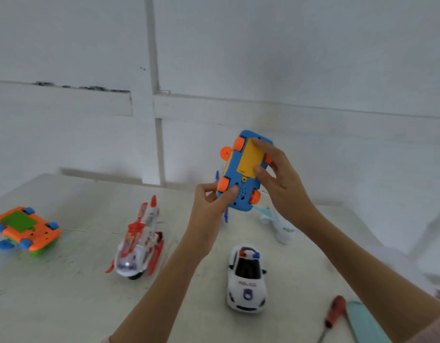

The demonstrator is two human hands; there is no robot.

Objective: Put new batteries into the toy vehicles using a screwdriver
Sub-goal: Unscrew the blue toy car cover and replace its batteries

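I hold a blue toy vehicle [241, 174] with orange wheels up in the air, its underside facing me. A yellow battery cover [251, 158] lies on that underside. My left hand [211, 206] grips the toy's lower left end, thumb on the blue base. My right hand [281, 177] holds the right side, with fingers on the yellow cover. A red-handled screwdriver [334, 313] lies on the table at the lower right, apart from both hands.
On the table [65, 293] sit an upturned orange toy with a green cover [25, 229] at the left, a red and white helicopter [139, 243], a white police car [246, 278], a pale white toy plane [278, 224] and a teal flat object [365, 323].
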